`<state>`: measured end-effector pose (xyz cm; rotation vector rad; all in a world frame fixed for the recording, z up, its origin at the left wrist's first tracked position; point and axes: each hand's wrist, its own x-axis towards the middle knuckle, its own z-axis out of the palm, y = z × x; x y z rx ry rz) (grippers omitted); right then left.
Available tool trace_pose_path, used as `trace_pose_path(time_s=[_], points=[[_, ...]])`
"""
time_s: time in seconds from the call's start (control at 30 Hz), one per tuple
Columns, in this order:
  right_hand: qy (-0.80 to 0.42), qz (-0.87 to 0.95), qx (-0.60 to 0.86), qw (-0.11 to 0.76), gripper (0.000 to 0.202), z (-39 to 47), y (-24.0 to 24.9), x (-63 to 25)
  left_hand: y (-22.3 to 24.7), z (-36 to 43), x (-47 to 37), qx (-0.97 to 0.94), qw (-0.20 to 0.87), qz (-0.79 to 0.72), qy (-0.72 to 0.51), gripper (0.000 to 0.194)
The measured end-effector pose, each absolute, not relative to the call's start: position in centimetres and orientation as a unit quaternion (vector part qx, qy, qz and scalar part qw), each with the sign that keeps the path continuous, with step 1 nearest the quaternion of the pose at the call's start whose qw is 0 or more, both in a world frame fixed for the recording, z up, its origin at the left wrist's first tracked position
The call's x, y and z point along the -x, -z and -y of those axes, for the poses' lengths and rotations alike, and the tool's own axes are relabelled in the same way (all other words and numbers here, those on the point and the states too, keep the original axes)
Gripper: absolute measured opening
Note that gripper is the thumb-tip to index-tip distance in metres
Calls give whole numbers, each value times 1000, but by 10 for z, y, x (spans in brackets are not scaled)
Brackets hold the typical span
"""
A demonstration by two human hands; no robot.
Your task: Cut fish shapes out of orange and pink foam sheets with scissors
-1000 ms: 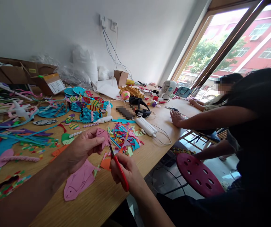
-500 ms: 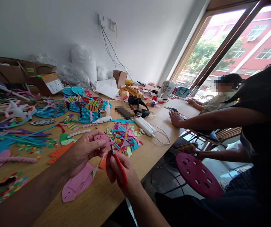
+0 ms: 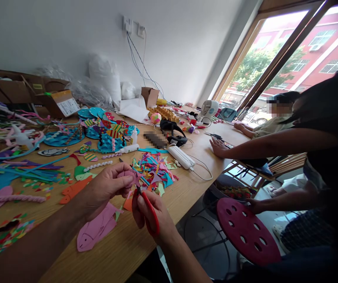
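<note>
My left hand [image 3: 110, 188] pinches a small pink paper fish [image 3: 133, 179] between thumb and fingers above the table. My right hand [image 3: 157, 216] is closed around the red handles of a pair of scissors [image 3: 153, 222], whose dark blades meet the tail end of the pink paper. Part of the blades is hidden by the paper. Below my left wrist lies a larger pink paper sheet [image 3: 96, 232] with fish outlines drawn on it. Orange paper fish [image 3: 74, 190] rest left of my hand, and a heap of colourful paper scraps [image 3: 155, 167] lies just beyond the scissors.
Turquoise decorated plates [image 3: 110, 145], a glue bottle [image 3: 129, 148], a white power strip [image 3: 181, 158] and a black headset [image 3: 173, 133] stand on the table [image 3: 183, 200]. At right, a person's hand [image 3: 219, 148] rests on the table, another on a magenta stool [image 3: 245, 230].
The scissor blades have spread, and a dark tip now shows beyond the pink paper. My hands have barely moved. At right, the magenta stool has shifted and tilted, with the person's hand at it.
</note>
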<state>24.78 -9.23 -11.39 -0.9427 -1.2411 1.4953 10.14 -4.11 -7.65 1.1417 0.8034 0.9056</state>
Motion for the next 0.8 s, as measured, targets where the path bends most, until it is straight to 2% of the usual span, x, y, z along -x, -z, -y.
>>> trace_pose_path(time_s=[0.8], points=[[-592,510,413,467,52,91,120,-247,78,42,-102,-533,660,-364,-384,19]])
